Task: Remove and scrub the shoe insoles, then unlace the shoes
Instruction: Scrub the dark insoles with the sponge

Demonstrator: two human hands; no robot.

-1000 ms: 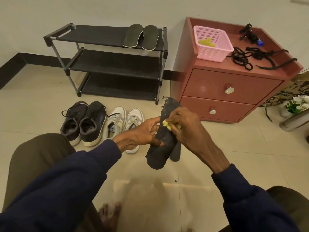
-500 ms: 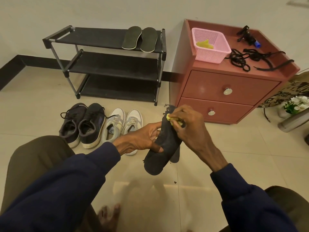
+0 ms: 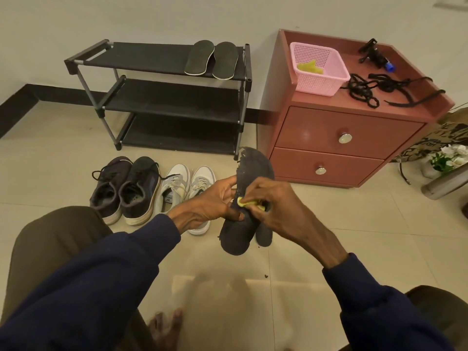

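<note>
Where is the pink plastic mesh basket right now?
In the head view, upper right: the pink plastic mesh basket stands on the left part of the reddish two-drawer cabinet, on its top, with tangled black shoelaces lying just right of it.

Matt, frayed insole (image 3: 255,171); glossy tiled floor (image 3: 354,224) (reflecting light); perforated plastic basket (image 3: 321,79).

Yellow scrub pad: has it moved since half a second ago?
Yes. The yellow scrub pad has slid down the black insole toward the person: it was about level with the lower drawer knob and now sits clearly below it.
</note>
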